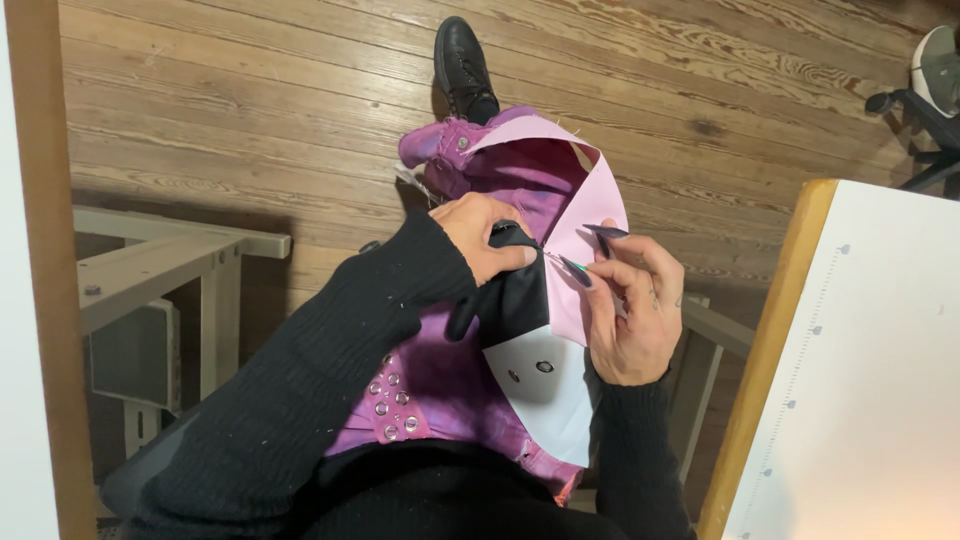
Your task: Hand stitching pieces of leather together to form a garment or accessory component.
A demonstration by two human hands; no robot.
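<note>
Currently: sewing step; left hand pinches black fabric piece over lap, right hand fingers closed on needle at pink panel; next likely demands steady pull

Matt pink, black and white cloth pieces, knit black sleeves, rough-grained wooden floorboards

A black shoe rests on the wooden plank floor. Left of the shoe stands a grey metal frame. Right of it lies a white board with a wooden edge; farther right, a chair base.
</note>
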